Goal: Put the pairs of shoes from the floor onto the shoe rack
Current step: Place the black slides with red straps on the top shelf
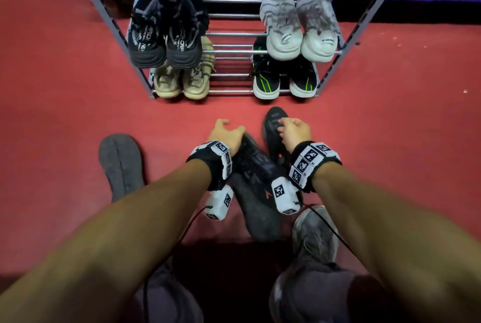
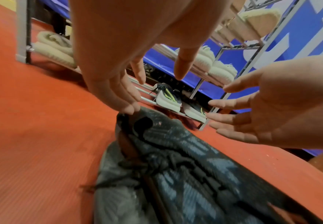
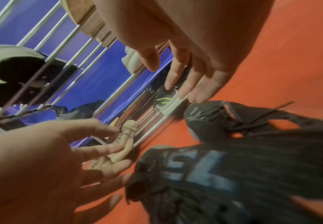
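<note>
Dark shoe pair sits on the red floor (image 1: 65,75) at lower centre of the head view, in front of the shoe rack (image 1: 234,34); near dark shoe (image 1: 256,182) lies with its long axis running from lower centre up toward the rack, slightly tilted left, collar end uppermost in frame; far dark shoe (image 1: 273,124) lies just right of it and a bit higher, its upper end pointing at the rack, lower part hidden behind the right wrist band. Left hand (image 1: 226,135) is at the upper end of the near shoe; in the left wrist view its fingertips (image 2: 127,108) touch the heel tab, fingers mostly straight, not yet closed round anything. Right hand (image 1: 295,131) is over the far shoe; head view suggests loosely bent fingers, wrist views show them spread and straight; contact with the shoe can't be confirmed; no clamp seen. Judgement: each hand is nearest its own shoe, so a two-hand pickup by the collars looks like the step in hand; rack lies straight ahead along the shoes' long axis. Rack tiers already hold pairs at left and right; centre gap of the bottom tier looks free. Hard to read: both wrist views are motion-blurred; shoe toes are covered by forearms and wrist cameras; grey slipper (image 1: 121,164) at lower left, unclear whether worn.
</note>
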Demonstrator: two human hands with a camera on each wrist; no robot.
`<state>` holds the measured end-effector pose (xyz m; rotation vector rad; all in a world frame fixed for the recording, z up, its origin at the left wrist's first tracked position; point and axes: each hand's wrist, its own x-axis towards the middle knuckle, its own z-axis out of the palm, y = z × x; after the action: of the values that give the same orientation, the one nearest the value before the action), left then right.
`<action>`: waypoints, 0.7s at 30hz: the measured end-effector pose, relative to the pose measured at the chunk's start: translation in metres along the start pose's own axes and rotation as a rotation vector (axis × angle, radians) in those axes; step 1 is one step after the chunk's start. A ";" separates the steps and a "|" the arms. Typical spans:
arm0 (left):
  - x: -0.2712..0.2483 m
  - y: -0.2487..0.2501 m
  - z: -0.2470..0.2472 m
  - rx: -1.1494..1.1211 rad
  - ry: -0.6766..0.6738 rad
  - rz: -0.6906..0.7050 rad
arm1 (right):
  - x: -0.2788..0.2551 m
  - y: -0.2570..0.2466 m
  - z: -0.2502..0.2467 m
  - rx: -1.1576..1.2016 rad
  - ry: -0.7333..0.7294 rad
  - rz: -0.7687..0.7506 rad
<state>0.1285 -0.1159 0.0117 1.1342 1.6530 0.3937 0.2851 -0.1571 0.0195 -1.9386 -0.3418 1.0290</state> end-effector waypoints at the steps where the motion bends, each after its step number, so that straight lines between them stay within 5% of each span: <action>1: -0.001 -0.007 0.003 0.003 0.007 -0.024 | 0.002 0.007 -0.003 -0.019 -0.005 -0.019; 8: -0.037 -0.016 0.031 0.222 -0.006 -0.087 | -0.006 0.035 -0.025 -0.124 -0.018 0.004; 13: -0.043 -0.009 0.041 0.351 -0.048 -0.258 | -0.001 0.049 -0.037 -0.123 -0.107 0.111; 21: -0.030 -0.025 0.049 0.166 -0.022 -0.272 | 0.008 0.064 -0.046 -0.137 -0.004 0.254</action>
<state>0.1602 -0.1661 -0.0090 1.0108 1.8170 0.0705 0.3161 -0.2155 -0.0248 -2.1428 -0.1739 1.1992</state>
